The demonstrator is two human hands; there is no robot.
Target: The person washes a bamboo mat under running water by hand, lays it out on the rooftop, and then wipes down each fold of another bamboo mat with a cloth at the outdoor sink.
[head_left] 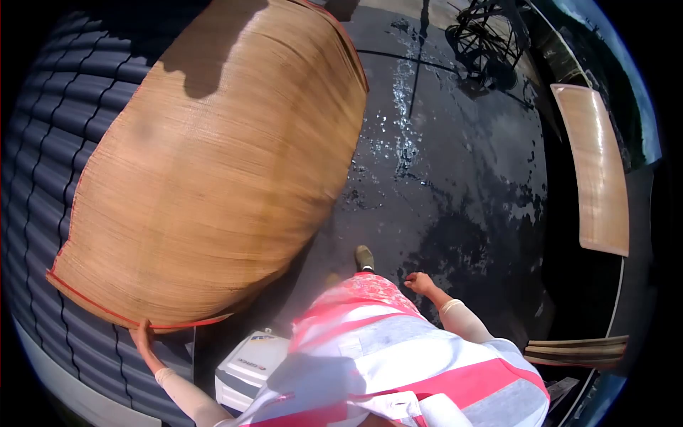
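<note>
A large tan woven mat with red edging lies over the dark tiled roof on my left, its right side curving down toward the floor. My left hand grips the near red-trimmed edge of this mat, the fingers partly hidden at the border. In front of my body, my right hand hangs free over the wet floor, apart from the mat. Its fingers are curled in, and nothing shows in them.
Dark roof tiles run along the left. A white boxed unit stands beside me, below the mat. Water wets the grey floor. A black metal frame is at the back. Another mat lies along the right-hand wall.
</note>
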